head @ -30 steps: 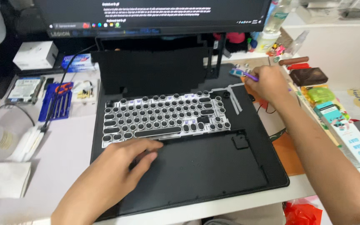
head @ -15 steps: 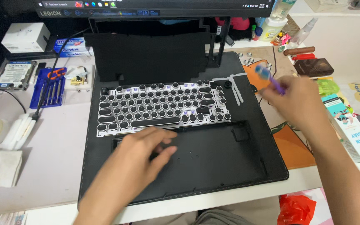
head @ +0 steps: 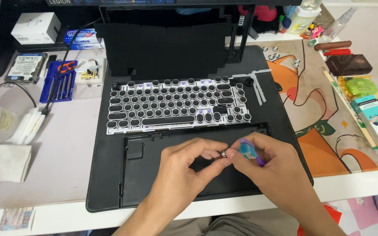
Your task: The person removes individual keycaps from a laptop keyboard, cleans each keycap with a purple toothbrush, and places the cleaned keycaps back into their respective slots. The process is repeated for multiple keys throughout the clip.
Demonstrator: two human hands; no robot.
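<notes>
Both my hands meet over the empty black keyboard case (head: 162, 175) on a black desk mat (head: 101, 175). My right hand (head: 267, 170) grips a small blue and purple tool (head: 248, 150). My left hand (head: 184, 170) pinches a small round keycap (head: 223, 153) at the tool's tip. Behind the case lies the keyboard plate with round black keycaps (head: 176, 107).
A black foam sheet and frame (head: 167, 48) stand behind the keyboard. Loose round keycaps (head: 276, 53) and white strips (head: 259, 85) lie at the back right. A blue screwdriver set (head: 57, 81), a hard drive (head: 25, 66) and tissues (head: 5, 161) sit left. Boxes (head: 375, 118) line the right edge.
My right hand came back from the far right with the blue and purple tool. My left hand lifted off the case and met it, now pinching a keycap.
</notes>
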